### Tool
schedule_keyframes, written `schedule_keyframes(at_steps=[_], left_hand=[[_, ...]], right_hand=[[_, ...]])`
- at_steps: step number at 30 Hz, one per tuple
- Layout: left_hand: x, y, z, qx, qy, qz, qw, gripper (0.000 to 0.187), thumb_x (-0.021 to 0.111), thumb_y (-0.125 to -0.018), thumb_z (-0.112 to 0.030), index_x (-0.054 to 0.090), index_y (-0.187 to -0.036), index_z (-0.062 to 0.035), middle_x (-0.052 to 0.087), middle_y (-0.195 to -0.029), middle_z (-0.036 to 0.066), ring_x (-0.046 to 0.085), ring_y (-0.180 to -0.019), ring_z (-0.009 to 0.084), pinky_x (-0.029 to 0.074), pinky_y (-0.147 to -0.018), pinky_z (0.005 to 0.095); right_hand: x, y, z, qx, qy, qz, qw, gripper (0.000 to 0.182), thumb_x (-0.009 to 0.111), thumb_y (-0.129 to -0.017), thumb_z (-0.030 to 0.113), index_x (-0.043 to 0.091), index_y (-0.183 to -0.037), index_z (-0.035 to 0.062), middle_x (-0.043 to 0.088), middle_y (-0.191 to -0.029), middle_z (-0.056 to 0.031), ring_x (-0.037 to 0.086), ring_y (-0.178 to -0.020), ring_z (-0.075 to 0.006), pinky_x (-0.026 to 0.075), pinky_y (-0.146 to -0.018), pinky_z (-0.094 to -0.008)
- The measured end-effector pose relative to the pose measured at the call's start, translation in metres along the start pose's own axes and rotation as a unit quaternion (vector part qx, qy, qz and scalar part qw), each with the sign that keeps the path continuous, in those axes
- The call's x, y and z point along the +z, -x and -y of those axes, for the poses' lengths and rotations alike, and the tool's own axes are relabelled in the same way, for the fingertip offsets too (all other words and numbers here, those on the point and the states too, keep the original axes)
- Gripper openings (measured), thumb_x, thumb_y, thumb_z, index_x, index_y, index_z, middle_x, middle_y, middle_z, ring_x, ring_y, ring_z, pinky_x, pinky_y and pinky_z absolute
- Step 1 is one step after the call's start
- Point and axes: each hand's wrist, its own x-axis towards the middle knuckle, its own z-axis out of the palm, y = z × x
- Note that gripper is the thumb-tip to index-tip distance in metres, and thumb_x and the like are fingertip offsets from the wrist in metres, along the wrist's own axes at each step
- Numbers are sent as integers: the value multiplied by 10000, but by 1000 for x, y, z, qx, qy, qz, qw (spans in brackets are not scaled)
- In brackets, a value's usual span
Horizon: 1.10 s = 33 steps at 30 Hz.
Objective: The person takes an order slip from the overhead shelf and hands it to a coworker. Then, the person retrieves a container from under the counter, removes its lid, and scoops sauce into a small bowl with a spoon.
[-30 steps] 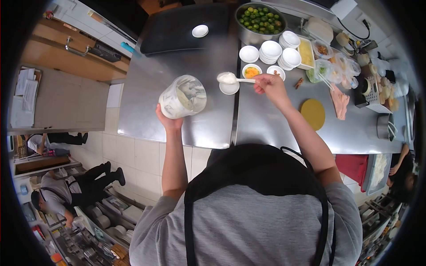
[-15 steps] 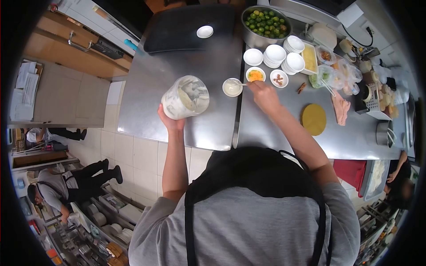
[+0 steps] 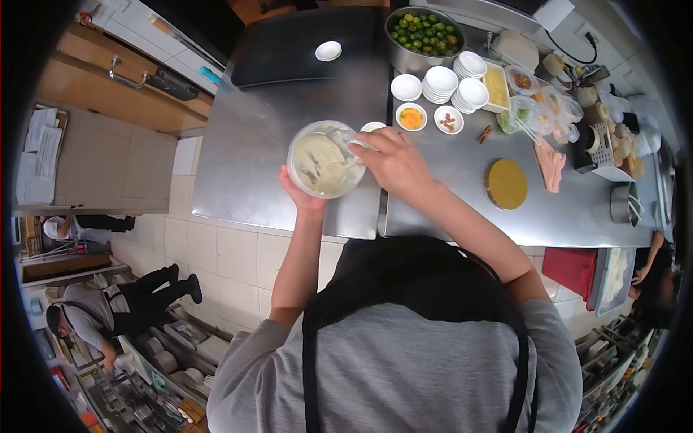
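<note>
My left hand (image 3: 302, 193) grips a clear round plastic tub (image 3: 294, 173) from below and the side, tilted toward me. Pale creamy sauce (image 3: 317, 160) coats its inside. My right hand (image 3: 393, 160) is closed around the handle of a light-coloured spoon (image 3: 354, 153), whose end is in the tub. Partly hidden behind my right fingers, a small white dish (image 3: 373, 126) rests on the steel table. Beside it are a dish of orange and green bits (image 3: 412, 117) and a dish of brown pieces (image 3: 449, 120).
Stacked white dishes (image 3: 440, 83) stand behind, near a metal pot of green citrus fruits (image 3: 426, 36). A yellow-brown disc (image 3: 506, 184) and a pink cloth (image 3: 550, 166) lie to the right. A black tray (image 3: 289, 43) is at the back left. Another person (image 3: 101, 307) stands at the left.
My right hand moved left with the spoon, from the small white dish into the tub. My left hand shifted the tub slightly right and tilted its opening more toward me.
</note>
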Motion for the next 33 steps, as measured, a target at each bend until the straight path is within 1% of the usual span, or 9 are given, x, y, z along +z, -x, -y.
schedule_keyframes(at_steps=[2, 8, 10, 13, 16, 20, 22, 27, 33], left_hand=[[0, -1, 5, 2, 12, 28, 1000, 504, 398, -866, -427, 504, -1226, -90, 523, -1236, 89, 490, -1142, 273, 413, -964, 435], [-15, 8, 1, 12, 40, 3, 999, 445, 417, -906, -401, 514, -1213, -93, 537, -1219, 89, 509, -1120, 265, 428, -958, 449], [-13, 23, -2, 27, -34, -100, 994, 605, 359, -849, -527, 485, -1247, -89, 495, -1259, 100, 469, -1152, 281, 398, -965, 434], [-26, 48, -2, 82, -47, -121, 988, 615, 352, -849, -533, 483, -1249, -86, 502, -1247, 99, 474, -1145, 282, 398, -965, 435], [-32, 95, 3, 136, -19, -141, 980, 600, 358, -844, -514, 487, -1245, -86, 512, -1228, 96, 477, -1141, 282, 399, -962, 438], [-32, 171, 13, 195, 36, -175, 964, 582, 365, -839, -489, 491, -1239, -86, 510, -1237, 94, 476, -1143, 286, 397, -965, 441], [-38, 207, 16, 261, 35, -219, 940, 568, 371, -831, -468, 493, -1238, -92, 501, -1261, 94, 470, -1158, 291, 380, -988, 452], [-54, 298, 20, 329, 70, -247, 909, 574, 393, -823, -463, 476, -1264, -105, 470, -1303, 89, 436, -1205, 289, 336, -1031, 469], [-97, 384, 35, 399, 110, -295, 861, 584, 414, -819, -472, 458, -1287, -126, 457, -1318, 75, 413, -1228, 284, 318, -1047, 474]], right_hand=[[-8, 0, 10, 31, -6, -70, 997, 260, 630, -729, 87, 658, -987, 110, 601, -1079, -58, 530, -1022, -261, 425, -847, -355], [-49, 55, -10, 130, -57, -115, 983, 265, 641, -771, 75, 635, -1036, 77, 596, -1075, -85, 551, -954, -276, 442, -822, -355], [-52, 81, -13, 189, -100, -124, 969, 213, 670, -755, 53, 621, -962, 47, 606, -1003, -94, 563, -891, -284, 453, -770, -350], [-44, 122, -19, 243, -135, -78, 957, 184, 697, -721, 38, 584, -867, 26, 600, -925, -106, 568, -831, -275, 456, -715, -344], [-23, 156, -17, 167, -211, -54, 961, 178, 716, -697, 28, 553, -766, 20, 590, -831, -104, 570, -767, -261, 453, -668, -347], [4, 202, 3, 125, -283, 73, 948, 120, 690, -705, 25, 570, -719, 28, 585, -761, -94, 572, -729, -266, 455, -654, -355], [21, 226, 10, 71, -274, 136, 950, 86, 646, -735, 71, 586, -683, 40, 582, -713, -85, 575, -718, -279, 457, -648, -364], [57, 269, 16, 47, -275, 274, 920, 123, 602, -773, 160, 621, -700, 63, 581, -714, -91, 572, -719, -288, 454, -635, -378], [118, 278, 33, -11, -148, 443, 884, 210, 572, -814, 246, 632, -709, 74, 576, -714, -113, 578, -730, -303, 462, -660, -400]])
